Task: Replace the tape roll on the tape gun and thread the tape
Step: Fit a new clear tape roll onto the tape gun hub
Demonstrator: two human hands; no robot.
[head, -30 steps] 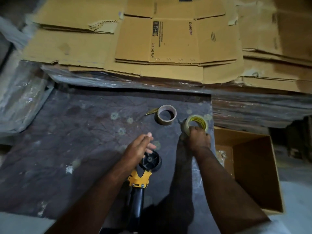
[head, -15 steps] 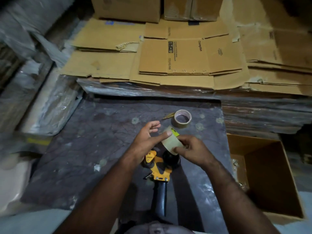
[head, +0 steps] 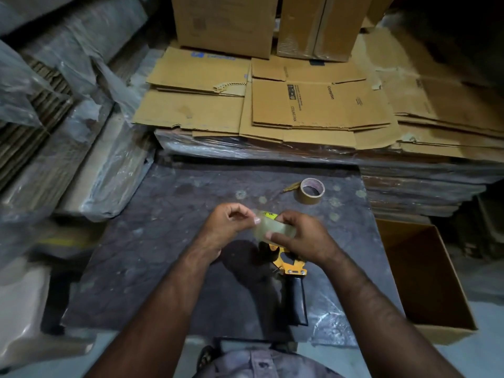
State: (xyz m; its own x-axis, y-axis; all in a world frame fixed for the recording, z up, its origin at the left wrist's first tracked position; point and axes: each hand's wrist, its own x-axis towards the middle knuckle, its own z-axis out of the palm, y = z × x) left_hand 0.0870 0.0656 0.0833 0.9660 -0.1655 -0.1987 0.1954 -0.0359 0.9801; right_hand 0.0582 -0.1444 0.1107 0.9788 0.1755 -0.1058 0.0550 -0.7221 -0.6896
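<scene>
My right hand (head: 302,238) grips a roll of clear tape (head: 272,229) with a yellow label, held above the dark work surface (head: 163,241). My left hand (head: 231,225) has curled fingers, and its thumb and fingertips pick at the roll's left edge. The yellow and black tape gun (head: 293,276) lies on the surface under my right hand, its black handle pointing toward me; its front part is hidden by my hand. A nearly empty brown tape core (head: 312,190) lies farther back on the surface.
Flattened cardboard boxes (head: 313,105) are stacked behind the surface, with upright cartons (head: 226,23) beyond. Plastic-wrapped bundles (head: 68,132) lie to the left. An open cardboard box (head: 425,274) stands on the floor at the right.
My right hand lifted the clear roll from the surface and brought it over the tape gun. My left hand left the gun and came up to the roll's edge.
</scene>
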